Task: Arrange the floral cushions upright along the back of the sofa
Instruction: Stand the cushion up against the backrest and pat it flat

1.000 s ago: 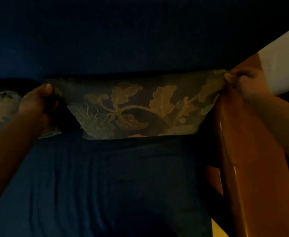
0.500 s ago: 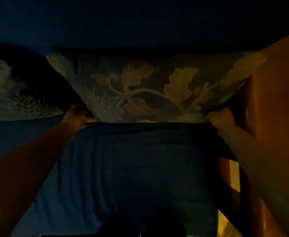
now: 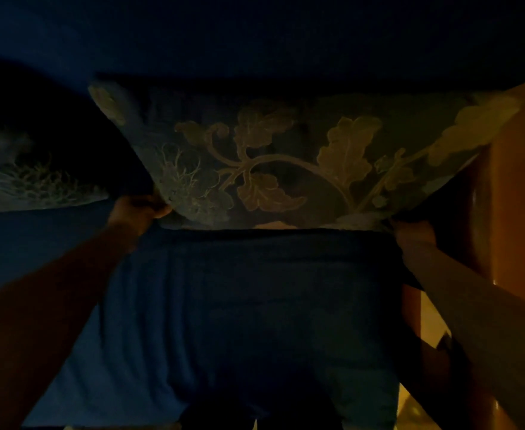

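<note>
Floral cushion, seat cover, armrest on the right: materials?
Floral cushion: looks like woven matte fabric with a leaf-and-vine print; it sags softly.
Seat cover: blue cloth, matte; wrinkles show.
Armrest: probably varnished wood, orange-brown with glossy highlights; dim light leaves this open.

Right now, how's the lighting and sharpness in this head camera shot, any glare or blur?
Head view: very dim, the blue sofa seat nearly black toward the back; warm glare streaks on the wooden armrest; the floral cushion reads soft but legible, the second cushion at left is smeared; wide-angle bowing at the edges.
</note>
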